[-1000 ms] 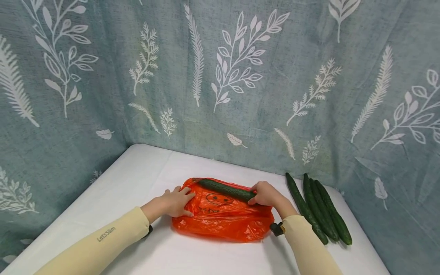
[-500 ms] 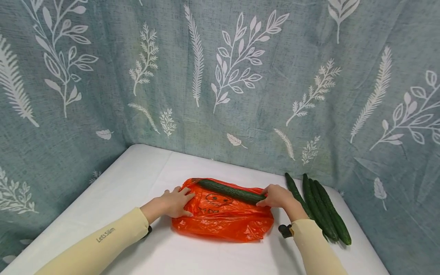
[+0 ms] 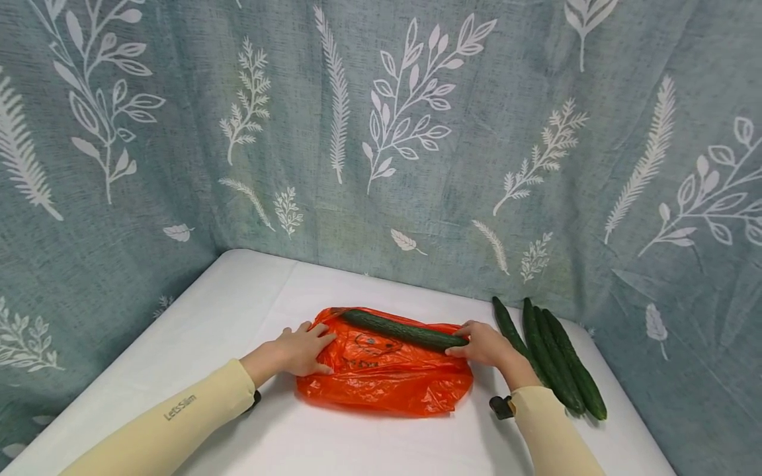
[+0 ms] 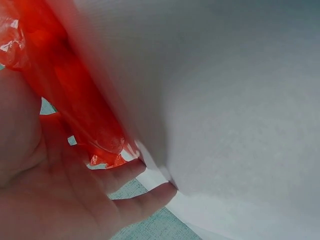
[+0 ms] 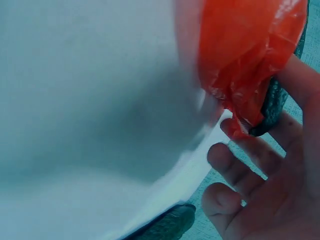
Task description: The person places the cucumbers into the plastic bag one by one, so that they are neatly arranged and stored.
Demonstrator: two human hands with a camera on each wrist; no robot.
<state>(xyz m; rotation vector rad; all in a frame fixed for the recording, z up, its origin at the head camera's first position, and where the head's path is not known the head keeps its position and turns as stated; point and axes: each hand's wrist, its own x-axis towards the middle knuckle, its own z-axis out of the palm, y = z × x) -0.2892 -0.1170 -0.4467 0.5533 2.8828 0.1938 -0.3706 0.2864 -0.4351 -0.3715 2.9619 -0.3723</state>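
The head view is bright and evenly lit, sharp throughout, with soft shadows under the sleeves and beside the bag (image 3: 383, 373). Straight lines bow toward its edges (wide-angle lens). Both wrist views are close and out of focus, the table (image 4: 240, 110) washed pale; the right one has a bluish cast.

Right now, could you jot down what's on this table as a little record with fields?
Surface: white table against a leaf-patterned curtain
Bag: orange plastic bag lying flat, mid-table
On the bag: one cucumber along its far edge
Left hand: fingers straight, resting on the bag's left end
Right hand: at the cucumber's right end, touching it with fingers relaxed, no closed grip
Waiting: cucumber pile to the right of the bag
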